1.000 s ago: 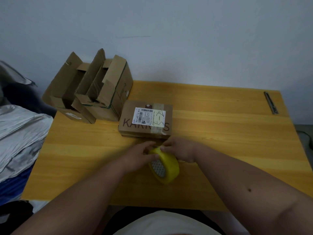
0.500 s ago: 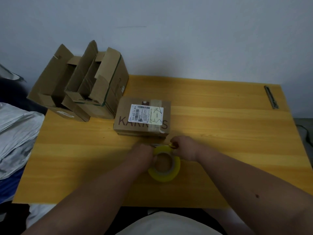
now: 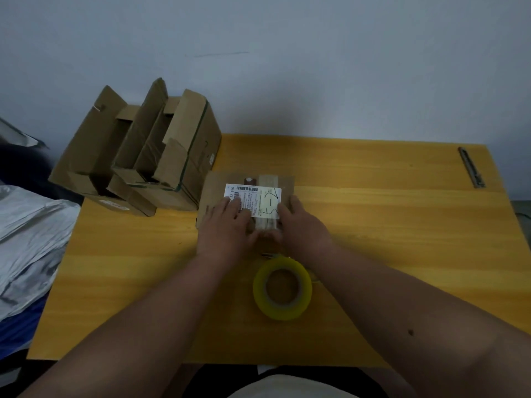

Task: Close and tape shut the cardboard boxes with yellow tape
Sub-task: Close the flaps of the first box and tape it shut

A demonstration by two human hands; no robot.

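Both hands lie flat and spread, the left hand [image 3: 227, 225] and the right hand [image 3: 303, 225], on the closed small box [image 3: 214, 185] at the tabletop [image 3: 402, 225] centre, the yellow tape roll [image 3: 283, 288] lies untouched just nearer, and the two open boxes [image 3: 138, 147] at far left are not yet closed.

Your left hand [image 3: 227, 228] and right hand [image 3: 301, 228] lie flat, palms down, on the near part of the small closed box [image 3: 214, 186], partly covering its white shipping label [image 3: 255, 199]. The yellow tape roll [image 3: 283, 291] lies flat on the wooden table [image 3: 388, 239] just in front of the box, between your forearms. Two open boxes [image 3: 138, 150] stand at the table's far-left corner. A thin metal tool [image 3: 471, 168] rests near the far-right edge.
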